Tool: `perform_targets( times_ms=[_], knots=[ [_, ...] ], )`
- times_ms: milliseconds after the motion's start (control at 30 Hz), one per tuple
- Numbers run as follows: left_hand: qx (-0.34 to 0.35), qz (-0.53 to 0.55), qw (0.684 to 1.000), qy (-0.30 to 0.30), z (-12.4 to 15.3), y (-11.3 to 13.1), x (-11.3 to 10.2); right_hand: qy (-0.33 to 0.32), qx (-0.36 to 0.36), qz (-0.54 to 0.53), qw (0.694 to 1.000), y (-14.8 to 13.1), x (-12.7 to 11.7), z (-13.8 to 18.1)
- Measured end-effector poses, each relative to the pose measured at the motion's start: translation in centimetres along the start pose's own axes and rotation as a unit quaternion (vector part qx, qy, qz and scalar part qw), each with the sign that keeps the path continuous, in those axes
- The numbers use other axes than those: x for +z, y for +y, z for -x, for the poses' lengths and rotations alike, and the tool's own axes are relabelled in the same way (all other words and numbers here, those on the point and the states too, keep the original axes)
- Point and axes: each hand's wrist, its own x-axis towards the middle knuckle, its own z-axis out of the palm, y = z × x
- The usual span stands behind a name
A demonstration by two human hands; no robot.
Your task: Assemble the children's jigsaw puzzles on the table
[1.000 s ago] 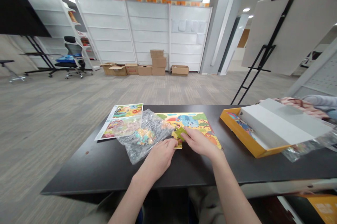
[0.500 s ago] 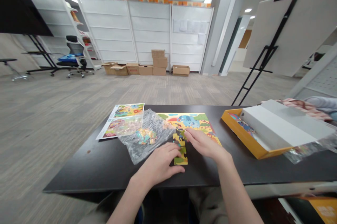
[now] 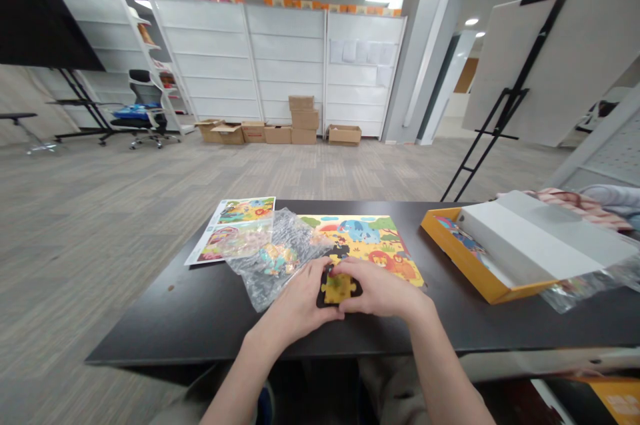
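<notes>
Between my two hands is a yellow puzzle piece (image 3: 339,288) with a green patch; knobs stick out at its sides. My left hand (image 3: 303,298) curls round its left side and my right hand (image 3: 377,286) round its right. The fingertips meet at its far edge and the thumbs come together at the near edge, partly hiding it. Just beyond lies the jigsaw picture (image 3: 390,255) with blue elephants and lions, a dark gap showing at its left. A clear plastic bag (image 3: 265,288) with loose puzzle pieces (image 3: 277,258) inside lies left of my left hand.
A printed picture sheet (image 3: 205,248) lies partly under the bag on the black table (image 3: 165,325). At the right stands an open yellow box (image 3: 480,275) with colourful pieces, its white flap raised and plastic wrap (image 3: 570,292) beside it. Folded cloths (image 3: 575,202) lie behind.
My right hand has moved down and nearer my left. The strip of joined pieces that lay below the picture is no longer seen there; a yellow piece is now between both hands.
</notes>
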Motion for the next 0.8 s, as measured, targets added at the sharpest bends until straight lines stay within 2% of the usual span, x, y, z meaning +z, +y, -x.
perform_targets(
  times_ms=[100, 233, 300, 533, 800],
  knots=[
    [-0.001, -0.001, 1.0, -0.016, 0.1, 0.2, -0.2, 0.004, -0.027, -0.026, 0.999, 0.3, -0.2, -0.3],
    [-0.006, -0.025, 0.999, -0.036, 0.2, 0.5, -0.3, 0.106, -0.017, 0.0, 0.994, 1.9, 0.0, -1.0],
    [-0.006, -0.036, 0.998, -0.048, 0.2, 0.9, -0.6, 0.133, -0.002, 0.034, 0.991, 2.9, 0.4, -1.4],
    [-0.013, -0.063, 0.993, -0.101, 1.0, 2.0, -2.6, 0.083, -0.003, 0.075, 0.994, 4.2, 1.1, -1.7],
    [-0.048, -0.063, 0.991, -0.104, 2.2, 1.3, -3.9, 0.074, 0.023, 0.069, 0.995, 3.2, 0.7, -1.6]
  ],
)
